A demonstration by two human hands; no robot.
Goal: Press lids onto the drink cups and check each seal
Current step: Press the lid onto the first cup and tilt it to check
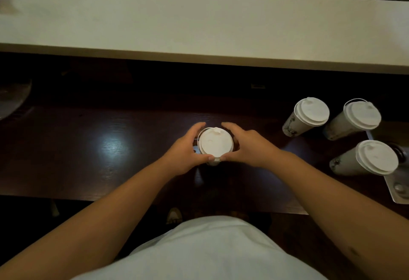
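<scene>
A paper drink cup with a white lid [215, 143] stands at the middle of the dark wooden counter [110, 147]. My left hand [186, 150] curls around the lid's left rim and my right hand [247, 147] around its right rim, thumbs meeting at the near edge. The cup's body is mostly hidden under the lid and my hands. Three more lidded cups stand at the right: one at the back [308, 115], one further right [358, 117], one nearer to me [374, 158].
A raised pale countertop ledge [199, 27] runs across the back. A grey tray [398, 189] sits at the right edge by the cups. A round dark object [11, 98] lies at the far left. Dark chair legs show beyond the ledge.
</scene>
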